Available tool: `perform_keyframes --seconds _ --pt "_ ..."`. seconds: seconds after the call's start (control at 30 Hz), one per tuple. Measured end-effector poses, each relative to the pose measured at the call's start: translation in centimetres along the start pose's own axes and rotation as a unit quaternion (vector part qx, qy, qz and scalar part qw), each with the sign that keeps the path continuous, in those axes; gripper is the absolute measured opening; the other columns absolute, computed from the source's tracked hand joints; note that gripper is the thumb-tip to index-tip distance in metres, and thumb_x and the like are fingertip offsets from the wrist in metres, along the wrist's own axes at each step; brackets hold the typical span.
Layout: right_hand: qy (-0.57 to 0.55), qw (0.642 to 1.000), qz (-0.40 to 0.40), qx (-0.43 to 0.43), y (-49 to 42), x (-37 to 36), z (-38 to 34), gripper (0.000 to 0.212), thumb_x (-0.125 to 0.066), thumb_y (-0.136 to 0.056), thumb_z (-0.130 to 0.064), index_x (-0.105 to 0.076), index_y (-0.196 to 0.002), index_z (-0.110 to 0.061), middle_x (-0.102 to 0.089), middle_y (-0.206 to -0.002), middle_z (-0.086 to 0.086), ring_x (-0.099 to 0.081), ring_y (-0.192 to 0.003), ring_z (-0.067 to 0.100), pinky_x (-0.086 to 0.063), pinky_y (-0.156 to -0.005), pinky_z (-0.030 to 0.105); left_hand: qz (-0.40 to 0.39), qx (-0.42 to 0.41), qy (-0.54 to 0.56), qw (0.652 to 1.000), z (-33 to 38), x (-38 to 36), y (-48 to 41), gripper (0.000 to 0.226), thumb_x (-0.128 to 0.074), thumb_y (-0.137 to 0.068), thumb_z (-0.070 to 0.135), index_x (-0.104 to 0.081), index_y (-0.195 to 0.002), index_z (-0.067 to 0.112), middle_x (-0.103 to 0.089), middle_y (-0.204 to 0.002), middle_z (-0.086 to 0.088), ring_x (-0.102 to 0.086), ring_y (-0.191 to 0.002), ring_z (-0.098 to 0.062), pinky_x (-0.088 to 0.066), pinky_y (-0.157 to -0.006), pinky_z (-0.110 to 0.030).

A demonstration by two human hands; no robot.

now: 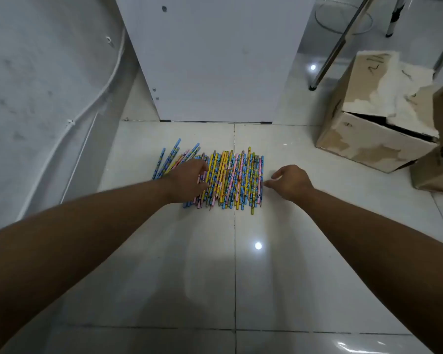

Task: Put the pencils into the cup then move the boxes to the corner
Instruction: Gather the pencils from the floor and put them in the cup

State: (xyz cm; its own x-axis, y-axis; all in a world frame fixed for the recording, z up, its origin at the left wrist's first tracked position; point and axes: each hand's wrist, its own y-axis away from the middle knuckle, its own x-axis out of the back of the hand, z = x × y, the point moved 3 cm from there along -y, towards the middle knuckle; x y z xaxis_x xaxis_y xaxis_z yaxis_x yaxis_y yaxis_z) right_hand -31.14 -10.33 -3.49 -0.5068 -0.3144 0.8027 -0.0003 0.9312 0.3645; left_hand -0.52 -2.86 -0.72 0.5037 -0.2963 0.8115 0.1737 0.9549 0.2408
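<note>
A wide pile of patterned pencils [230, 178], blue, yellow and pink, lies side by side on the white floor tiles. My left hand [187, 180] rests on the left part of the pile, fingers curled over some pencils. My right hand [289, 182] is at the pile's right edge, fingers apart, its fingertips touching the outermost pencil. A torn cardboard box [368, 123] stands at the right, and a second box [440, 149] is partly cut off by the frame edge. No cup is in view.
A white cabinet [215, 60] stands just behind the pencils. A grey wall with a white cable [69, 121] runs along the left. Metal table legs [338, 47] rise at the back right, behind the boxes.
</note>
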Motion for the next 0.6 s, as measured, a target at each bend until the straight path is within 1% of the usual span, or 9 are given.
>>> perform_keyframes --seconds 0.03,0.1,0.17,0.2,0.3,0.37,0.47,0.53,0.6 --pt "0.011 1.000 -0.009 -0.005 0.1 -0.1 0.1 0.047 -0.087 -0.079 -0.054 -0.078 -0.102 -0.014 -0.069 -0.094 -0.001 -0.065 -0.088 0.018 -0.051 -0.072 0.030 0.007 -0.001 0.001 1.000 -0.1 -0.1 0.0 0.035 -0.068 -0.096 0.027 -0.055 -0.127 0.019 -0.056 -0.118 0.000 -0.055 -0.109 -0.018 -0.048 -0.093 -0.035" --pt "0.035 0.999 -0.021 -0.012 0.0 -0.6 0.0 0.048 -0.085 -0.079 -0.058 -0.078 -0.089 -0.011 -0.073 -0.087 0.003 -0.068 -0.082 0.020 -0.054 -0.067 0.031 0.007 0.000 -0.006 1.000 -0.3 -0.1 0.2 0.034 -0.067 -0.097 0.026 -0.055 -0.127 0.018 -0.056 -0.118 -0.001 -0.055 -0.109 -0.019 -0.048 -0.095 -0.035" --pt "0.037 0.999 -0.033 -0.023 0.1 -1.3 -0.4 0.048 -0.083 -0.080 -0.060 -0.073 -0.073 -0.013 -0.069 -0.075 0.003 -0.068 -0.075 0.020 -0.045 -0.056 0.027 0.000 0.003 -0.011 1.000 -0.4 -0.3 0.4 0.035 -0.068 -0.097 0.026 -0.056 -0.129 0.017 -0.056 -0.120 -0.003 -0.056 -0.110 -0.020 -0.049 -0.096 -0.036" --pt "0.036 0.999 -0.033 -0.024 0.1 -1.7 -0.8 0.048 -0.083 -0.080 -0.060 -0.070 -0.069 -0.015 -0.066 -0.071 0.002 -0.067 -0.073 0.020 -0.041 -0.053 0.026 -0.001 0.002 -0.010 1.000 -0.4 -0.4 0.6 0.036 -0.069 -0.097 0.025 -0.056 -0.129 0.017 -0.057 -0.120 -0.003 -0.056 -0.110 -0.020 -0.049 -0.096 -0.037" --pt "-0.003 0.998 -0.033 -0.046 0.4 -2.6 -1.6 0.038 -0.088 -0.079 -0.051 -0.075 -0.079 -0.015 -0.067 -0.072 -0.002 -0.064 -0.067 0.011 -0.039 -0.050 0.024 -0.002 -0.001 -0.013 1.000 -0.5 -0.7 0.9 0.036 -0.069 -0.096 0.024 -0.056 -0.129 0.019 -0.057 -0.119 -0.002 -0.058 -0.106 -0.019 -0.050 -0.093 -0.036" --pt "-0.004 0.998 -0.037 -0.047 0.7 -3.5 -2.0 0.034 -0.089 -0.079 -0.045 -0.076 -0.084 -0.013 -0.067 -0.071 -0.004 -0.063 -0.063 0.008 -0.039 -0.048 0.022 -0.007 0.001 -0.002 1.000 -0.4 -1.1 1.1 0.035 -0.069 -0.096 0.025 -0.055 -0.128 0.021 -0.056 -0.118 0.000 -0.058 -0.104 -0.018 -0.050 -0.089 -0.036" --pt "-0.002 0.997 -0.047 -0.063 0.6 -4.3 -2.4 0.035 -0.088 -0.081 -0.040 -0.073 -0.090 -0.009 -0.071 -0.079 0.004 -0.069 -0.070 0.018 -0.045 -0.051 0.025 -0.017 -0.010 0.005 1.000 -0.3 -1.8 0.9 0.036 -0.070 -0.096 0.025 -0.055 -0.129 0.020 -0.055 -0.120 0.001 -0.056 -0.105 -0.018 -0.050 -0.093 -0.037" --pt "-0.011 0.995 -0.059 -0.083 0.3 -4.4 -2.5 0.033 -0.087 -0.083 -0.036 -0.071 -0.086 -0.007 -0.073 -0.079 0.007 -0.071 -0.070 0.021 -0.052 -0.054 0.027 -0.015 -0.016 0.011 1.000 -0.3 -1.9 0.7 0.035 -0.070 -0.097 0.025 -0.056 -0.129 0.020 -0.055 -0.122 0.001 -0.057 -0.108 -0.018 -0.050 -0.094 -0.035" --pt "0.006 0.994 -0.074 -0.082 0.3 -4.2 -2.4 0.034 -0.079 -0.091 -0.035 -0.066 -0.071 -0.010 -0.067 -0.061 0.001 -0.064 -0.055 0.012 -0.046 -0.047 0.023 -0.007 -0.021 0.022 0.999 -0.2 -1.9 0.4 0.031 -0.069 -0.098 0.025 -0.056 -0.126 0.020 -0.057 -0.119 0.000 -0.059 -0.105 -0.020 -0.053 -0.091 -0.037"
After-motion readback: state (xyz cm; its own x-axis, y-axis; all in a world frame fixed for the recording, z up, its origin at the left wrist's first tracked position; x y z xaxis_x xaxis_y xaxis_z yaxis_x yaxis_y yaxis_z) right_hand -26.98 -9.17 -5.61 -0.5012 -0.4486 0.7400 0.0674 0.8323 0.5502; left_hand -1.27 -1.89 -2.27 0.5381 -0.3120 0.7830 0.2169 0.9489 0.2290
